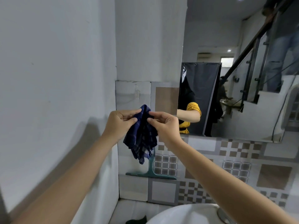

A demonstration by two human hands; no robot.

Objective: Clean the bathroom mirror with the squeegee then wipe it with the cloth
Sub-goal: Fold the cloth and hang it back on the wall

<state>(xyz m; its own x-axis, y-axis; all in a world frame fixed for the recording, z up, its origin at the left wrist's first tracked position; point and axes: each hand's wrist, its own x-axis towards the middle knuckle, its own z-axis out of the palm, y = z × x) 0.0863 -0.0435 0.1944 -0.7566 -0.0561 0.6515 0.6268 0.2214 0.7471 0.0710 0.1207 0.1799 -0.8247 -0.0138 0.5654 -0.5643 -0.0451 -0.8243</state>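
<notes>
A dark blue checked cloth [141, 138] hangs bunched between both hands in front of the tiled wall. My left hand [121, 122] pinches its top edge from the left, and my right hand [163, 125] pinches it from the right. The mirror [242, 46] is on the wall up and to the right of my hands, reflecting a staircase and a person in a yellow top. A teal squeegee [151, 171] rests against the tiles just below the cloth, blade down and handle up, with its handle top hidden behind the cloth.
A white sink basin [182, 214] sits at the bottom right, below my right forearm. A plain white wall [56, 78] fills the left side and meets the patterned tiles [234, 167] at a corner. A dark object [137, 220] lies beside the sink.
</notes>
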